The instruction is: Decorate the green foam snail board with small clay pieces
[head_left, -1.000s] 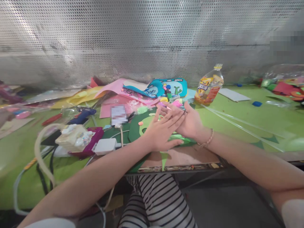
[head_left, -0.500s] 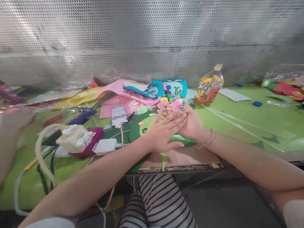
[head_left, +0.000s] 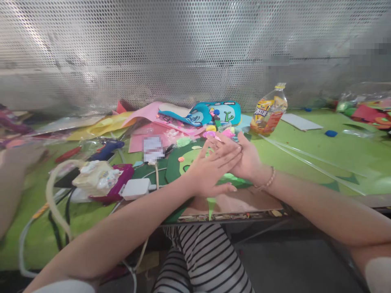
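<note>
My left hand [head_left: 210, 171] lies palm down across my right hand [head_left: 249, 160], its fingers stretched out flat. Beneath it, my right hand is turned palm up with fingers extended, and the wrist wears a braided bracelet [head_left: 269, 179]. The palms touch; whether anything small lies between them is hidden. Both hands are over a dark and light green foam board [head_left: 174, 169] with a small orange ball [head_left: 181, 159] on it. Just beyond my fingers are a pink clay-like piece [head_left: 228, 132] and a pale green lump [head_left: 183, 141].
A cut plastic bottle [head_left: 267, 116] with wrappers stands beyond my right hand. Blue decorated foam pieces [head_left: 233, 112] lie at the back. A power strip [head_left: 126, 173] with white chargers and cables sits left. Another person's arm [head_left: 14, 175] rests at far left.
My left hand has slid slightly against my right palm, the two staying together. The other person's hand at far left has shifted a little.
</note>
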Action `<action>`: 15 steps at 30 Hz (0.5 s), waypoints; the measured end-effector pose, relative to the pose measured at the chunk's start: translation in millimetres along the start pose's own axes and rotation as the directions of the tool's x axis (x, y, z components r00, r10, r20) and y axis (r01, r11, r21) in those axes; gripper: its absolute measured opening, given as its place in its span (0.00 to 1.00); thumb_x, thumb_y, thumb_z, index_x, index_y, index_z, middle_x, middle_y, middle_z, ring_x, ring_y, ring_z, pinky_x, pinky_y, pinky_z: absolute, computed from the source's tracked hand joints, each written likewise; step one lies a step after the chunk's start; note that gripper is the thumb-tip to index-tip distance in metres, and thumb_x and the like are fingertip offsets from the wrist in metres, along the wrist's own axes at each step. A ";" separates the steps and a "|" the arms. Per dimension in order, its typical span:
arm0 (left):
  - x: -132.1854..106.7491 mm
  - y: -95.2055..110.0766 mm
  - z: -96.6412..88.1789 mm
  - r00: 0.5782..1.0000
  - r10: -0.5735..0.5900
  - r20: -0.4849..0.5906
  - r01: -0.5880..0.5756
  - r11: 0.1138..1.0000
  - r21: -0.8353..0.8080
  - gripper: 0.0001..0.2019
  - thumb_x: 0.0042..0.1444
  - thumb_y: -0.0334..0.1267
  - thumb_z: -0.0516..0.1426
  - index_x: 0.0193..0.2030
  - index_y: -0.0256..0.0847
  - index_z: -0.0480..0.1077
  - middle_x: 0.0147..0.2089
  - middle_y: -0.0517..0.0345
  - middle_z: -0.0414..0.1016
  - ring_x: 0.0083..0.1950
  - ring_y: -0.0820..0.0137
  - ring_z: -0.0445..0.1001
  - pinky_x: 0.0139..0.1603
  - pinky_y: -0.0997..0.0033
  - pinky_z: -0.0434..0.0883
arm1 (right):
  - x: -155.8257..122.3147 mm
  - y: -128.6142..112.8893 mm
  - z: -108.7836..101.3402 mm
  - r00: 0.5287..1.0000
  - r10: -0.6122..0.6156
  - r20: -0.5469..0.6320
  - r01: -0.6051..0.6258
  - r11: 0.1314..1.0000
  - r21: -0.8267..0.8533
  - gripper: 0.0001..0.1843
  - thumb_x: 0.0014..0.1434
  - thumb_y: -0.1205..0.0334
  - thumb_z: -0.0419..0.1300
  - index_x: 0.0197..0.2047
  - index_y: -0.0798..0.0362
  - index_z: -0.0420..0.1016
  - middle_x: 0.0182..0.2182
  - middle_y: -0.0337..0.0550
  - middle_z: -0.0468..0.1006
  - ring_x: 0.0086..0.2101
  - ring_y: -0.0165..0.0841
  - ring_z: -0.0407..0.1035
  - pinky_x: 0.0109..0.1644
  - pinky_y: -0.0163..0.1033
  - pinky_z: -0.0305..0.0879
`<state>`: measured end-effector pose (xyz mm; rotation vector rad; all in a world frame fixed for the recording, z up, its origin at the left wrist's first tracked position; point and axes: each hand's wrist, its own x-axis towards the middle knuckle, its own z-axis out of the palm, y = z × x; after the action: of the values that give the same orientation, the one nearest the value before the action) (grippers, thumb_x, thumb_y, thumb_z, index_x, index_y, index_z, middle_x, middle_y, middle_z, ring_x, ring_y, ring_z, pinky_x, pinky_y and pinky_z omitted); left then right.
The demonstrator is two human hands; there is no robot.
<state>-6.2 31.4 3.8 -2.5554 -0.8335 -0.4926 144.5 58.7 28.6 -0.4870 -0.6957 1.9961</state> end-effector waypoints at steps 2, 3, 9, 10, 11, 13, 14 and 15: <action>0.1 -0.6 -0.4 1.000 -0.008 -0.004 0.008 1.000 -0.003 0.37 0.59 0.61 0.34 0.69 0.38 0.41 0.70 0.55 0.46 0.71 0.60 0.41 0.67 0.46 0.28 | 1.1 -0.1 -1.1 1.000 -0.010 0.001 0.010 1.000 0.003 0.34 0.65 0.44 0.31 0.61 0.55 0.59 0.55 0.49 0.70 0.55 0.34 0.64 0.63 0.49 0.54; 0.4 -0.8 -0.5 0.999 -0.034 -0.013 0.034 0.999 -0.003 0.37 0.59 0.61 0.34 0.69 0.38 0.41 0.70 0.55 0.47 0.71 0.59 0.41 0.67 0.45 0.27 | 1.6 -0.1 -1.5 1.000 -0.014 0.014 0.014 1.000 0.007 0.33 0.65 0.44 0.31 0.61 0.54 0.59 0.55 0.48 0.70 0.55 0.33 0.64 0.63 0.49 0.54; 2.7 1.1 -0.5 1.000 0.013 -0.012 -0.013 1.000 -0.010 0.39 0.59 0.62 0.32 0.69 0.37 0.42 0.70 0.54 0.43 0.71 0.59 0.40 0.66 0.45 0.25 | 1.0 0.0 0.7 0.999 -0.038 -0.019 0.038 0.999 -0.007 0.33 0.65 0.45 0.32 0.62 0.57 0.58 0.56 0.51 0.69 0.57 0.34 0.62 0.64 0.50 0.52; 2.8 1.4 -0.4 1.000 -0.011 -0.020 0.011 1.000 -0.004 0.38 0.59 0.62 0.33 0.69 0.37 0.42 0.70 0.54 0.43 0.71 0.59 0.39 0.67 0.45 0.25 | 0.8 0.0 1.3 0.999 -0.037 -0.024 0.037 0.999 -0.002 0.34 0.65 0.44 0.32 0.62 0.58 0.58 0.56 0.52 0.68 0.57 0.34 0.61 0.64 0.49 0.52; 2.8 1.7 -0.2 0.999 -0.041 -0.026 0.041 0.999 0.001 0.38 0.59 0.62 0.33 0.69 0.36 0.42 0.70 0.54 0.45 0.71 0.59 0.39 0.67 0.45 0.26 | 0.6 -0.1 1.9 0.999 -0.030 -0.026 0.031 1.000 0.005 0.34 0.65 0.44 0.31 0.62 0.58 0.58 0.56 0.52 0.68 0.57 0.34 0.61 0.64 0.49 0.52; 2.7 1.8 -0.1 0.998 -0.062 -0.031 0.063 0.998 0.003 0.39 0.59 0.62 0.34 0.69 0.36 0.42 0.70 0.54 0.47 0.71 0.58 0.39 0.67 0.44 0.28 | 0.5 -0.2 2.3 1.000 -0.011 -0.023 0.011 1.000 0.014 0.34 0.65 0.45 0.30 0.61 0.56 0.58 0.56 0.50 0.68 0.57 0.34 0.61 0.64 0.50 0.52; 2.6 1.7 -0.2 0.999 -0.044 -0.025 0.044 0.999 -0.002 0.39 0.58 0.62 0.34 0.69 0.36 0.42 0.70 0.53 0.48 0.71 0.58 0.39 0.67 0.44 0.29 | 0.5 -0.1 2.1 1.000 -0.011 -0.022 0.012 1.000 0.013 0.33 0.65 0.45 0.31 0.61 0.55 0.58 0.56 0.50 0.69 0.57 0.34 0.61 0.64 0.50 0.52; 2.5 1.6 -0.3 1.000 -0.020 -0.019 0.020 1.000 -0.009 0.39 0.58 0.62 0.34 0.69 0.36 0.42 0.70 0.53 0.48 0.71 0.58 0.39 0.67 0.44 0.29 | 0.6 0.1 1.8 1.000 -0.015 -0.027 0.015 1.000 0.009 0.33 0.65 0.45 0.31 0.61 0.55 0.59 0.56 0.50 0.69 0.57 0.34 0.61 0.64 0.51 0.51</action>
<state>-3.3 31.2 4.8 -2.5481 -0.8524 -0.5271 143.1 58.7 29.9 -0.5006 -0.6714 1.9745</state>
